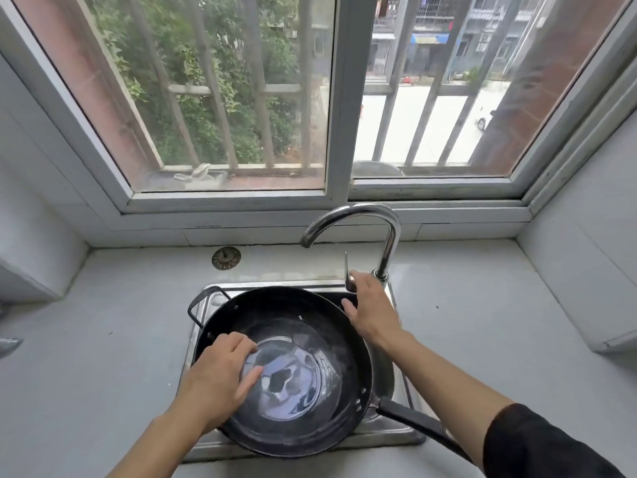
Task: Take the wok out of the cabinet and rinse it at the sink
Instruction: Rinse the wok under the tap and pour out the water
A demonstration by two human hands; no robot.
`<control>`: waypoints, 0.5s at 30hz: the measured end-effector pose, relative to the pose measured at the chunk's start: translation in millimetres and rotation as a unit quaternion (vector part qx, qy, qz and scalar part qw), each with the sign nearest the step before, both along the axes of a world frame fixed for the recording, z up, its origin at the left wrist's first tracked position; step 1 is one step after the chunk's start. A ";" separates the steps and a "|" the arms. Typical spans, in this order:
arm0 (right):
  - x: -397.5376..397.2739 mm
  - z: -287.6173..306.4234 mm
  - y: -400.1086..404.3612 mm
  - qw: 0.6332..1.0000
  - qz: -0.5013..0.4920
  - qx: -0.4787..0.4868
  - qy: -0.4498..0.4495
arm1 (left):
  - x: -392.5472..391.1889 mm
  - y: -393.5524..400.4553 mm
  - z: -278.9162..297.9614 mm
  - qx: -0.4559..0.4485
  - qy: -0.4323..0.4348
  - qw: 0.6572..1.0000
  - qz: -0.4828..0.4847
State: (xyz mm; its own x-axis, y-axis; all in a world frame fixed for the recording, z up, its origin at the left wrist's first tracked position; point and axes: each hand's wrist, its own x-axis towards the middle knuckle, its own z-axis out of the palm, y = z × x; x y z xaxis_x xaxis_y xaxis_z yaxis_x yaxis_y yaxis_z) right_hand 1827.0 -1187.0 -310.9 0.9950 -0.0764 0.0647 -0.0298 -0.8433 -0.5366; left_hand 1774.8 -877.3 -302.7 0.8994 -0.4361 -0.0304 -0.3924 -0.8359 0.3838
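Nearest the camera, at btm right, a dark sleeve is seen on the right forearm; the left forearm is bare. Just beyond, the wok is found resting across the sink, its rim overhanging the steel edge and its long handle left pointing toward the person's right, probably so it can be grabbed fast. A shallow pool of water is held in the bowl, w/ window light mirrored in it.

Left hand is laid inside the wok on the near-left wall, fingers loosely spread and flat against the metal, nothing pinched; judged to be wiping the surface or steadying the pan so it isn't rocked on the rim. The small loop handle sits at far left, untouched.

Right hand is reached over the far rim to the tap lever beside the faucet base. Fingertips are on or at the lever, but whether it's gripped or only pressed can't be told, as the hand's back hides them. No stream is seen from the spout, so water is likely about to be turned on or was just cut.

Further back, a drain stopper lies on the counter, well apart from the sink. Behind it the barred window is seen.

Rinse judged approx. mid-way: wok out of the cabinet, wet, not yet emptied.
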 end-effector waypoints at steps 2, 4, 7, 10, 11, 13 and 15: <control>17.5 -6.3 2.9 0.999 -0.006 -0.037 -0.002 | 3.8 2.1 -2.2 -0.013 -0.003 1.000 0.005; 32.0 -12.7 5.0 0.998 -0.014 -0.054 0.006 | 9.2 2.5 -3.5 -0.026 -0.012 1.000 0.009; 48.1 -25.2 8.4 0.998 -0.021 -0.053 0.021 | 21.0 3.8 -6.9 -0.036 -0.012 0.999 0.010; 61.5 -41.1 10.2 0.998 -0.037 -0.054 0.019 | 34.2 4.0 -12.9 -0.040 -0.012 0.999 0.001; 64.9 -46.4 10.3 0.998 -0.042 -0.051 0.013 | 38.6 3.4 -15.1 -0.042 -0.013 0.999 -0.006; 68.4 -55.1 10.0 0.998 -0.047 -0.044 0.000 | 47.1 1.7 -18.2 -0.047 -0.012 0.999 -0.013; 69.6 -60.7 8.9 0.998 -0.052 -0.039 -0.016 | 55.0 -0.8 -19.5 -0.054 -0.012 0.998 -0.015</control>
